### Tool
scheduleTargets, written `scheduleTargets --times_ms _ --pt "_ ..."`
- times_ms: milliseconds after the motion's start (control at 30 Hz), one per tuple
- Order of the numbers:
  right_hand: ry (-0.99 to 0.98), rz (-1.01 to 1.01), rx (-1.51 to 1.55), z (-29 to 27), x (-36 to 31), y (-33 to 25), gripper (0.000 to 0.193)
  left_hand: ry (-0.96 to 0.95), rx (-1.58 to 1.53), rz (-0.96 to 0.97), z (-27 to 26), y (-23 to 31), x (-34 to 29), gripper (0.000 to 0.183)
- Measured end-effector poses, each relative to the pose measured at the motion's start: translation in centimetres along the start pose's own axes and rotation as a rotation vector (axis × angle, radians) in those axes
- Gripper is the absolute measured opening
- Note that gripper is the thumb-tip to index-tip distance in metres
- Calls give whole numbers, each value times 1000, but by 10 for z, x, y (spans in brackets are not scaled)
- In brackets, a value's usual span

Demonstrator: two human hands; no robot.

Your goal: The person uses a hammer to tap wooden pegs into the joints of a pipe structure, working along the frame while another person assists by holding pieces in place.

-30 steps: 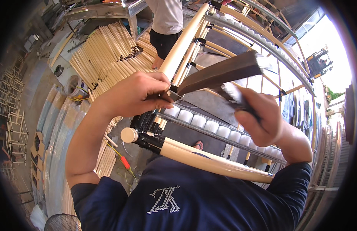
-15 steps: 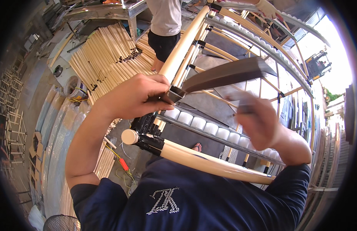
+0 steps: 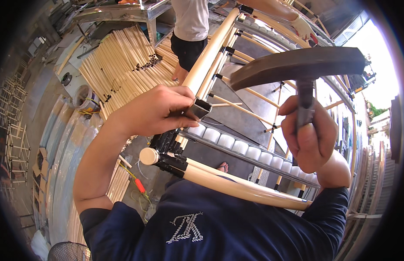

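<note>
My right hand is closed round the handle of a hammer. Its dark, curved head is raised over the rack, to the right of my left hand. Between thumb and fingers, my left hand pinches a small dark metal bracket above the rack's near left corner. Just below it, a roller track with white rollers ends. A cream pipe with a capped end runs along the near side, held by a black joint. My fingers partly hide the bracket.
Across the rack stands a co-worker in a light shirt; a gloved hand shows at the far side. Cream pipes lie piled at left beside a bucket. Wrapped lengths stretch along the left.
The hammer has swung up and to the right, away from the bracket, and my right hand has risen with it. My left hand stays nearly in place, still pinching the bracket.
</note>
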State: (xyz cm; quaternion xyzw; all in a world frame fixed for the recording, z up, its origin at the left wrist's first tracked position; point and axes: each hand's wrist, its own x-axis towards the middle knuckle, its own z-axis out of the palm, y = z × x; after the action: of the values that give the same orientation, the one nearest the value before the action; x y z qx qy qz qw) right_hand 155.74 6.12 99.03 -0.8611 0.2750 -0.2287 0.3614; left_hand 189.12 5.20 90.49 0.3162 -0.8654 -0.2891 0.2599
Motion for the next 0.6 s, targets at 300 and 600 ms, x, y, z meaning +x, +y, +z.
scheduleTargets --times_ms 300,600 --pt "84 -102 -42 -4 -11 7 41 8 -75 -32 2 2 0 15" --pt "109 100 171 -9 -15 -12 36 4 -31 -26 1 2 1 19"
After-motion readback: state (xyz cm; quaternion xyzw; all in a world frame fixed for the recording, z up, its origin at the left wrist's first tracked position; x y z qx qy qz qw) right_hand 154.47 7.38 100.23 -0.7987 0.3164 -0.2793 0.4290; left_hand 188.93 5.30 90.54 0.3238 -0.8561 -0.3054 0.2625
